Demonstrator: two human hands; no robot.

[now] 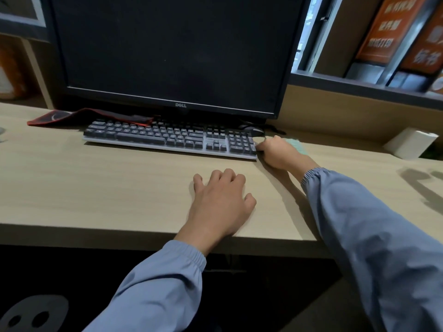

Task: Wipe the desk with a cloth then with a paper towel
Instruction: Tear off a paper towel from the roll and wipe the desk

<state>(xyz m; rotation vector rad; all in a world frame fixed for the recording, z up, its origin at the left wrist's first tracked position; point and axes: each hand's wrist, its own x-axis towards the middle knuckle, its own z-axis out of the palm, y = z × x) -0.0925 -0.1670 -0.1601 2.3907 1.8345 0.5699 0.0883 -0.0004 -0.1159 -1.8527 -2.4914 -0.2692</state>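
**First wipe under way**

A green cloth (296, 146) is gripped in the curled right hand (275, 153) on the desk (96, 188), beside the keyboard's (167, 137) right end. The left hand (220, 200) is laid flat, fingers loosely spread. The paper-towel pass is judged not yet begun.

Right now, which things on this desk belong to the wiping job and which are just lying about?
Job: pale green cloth in right hand; light wooden desk; white paper pack, probably towels.
Lying about: black monitor, grey keyboard, black mouse, red-edged black mat.
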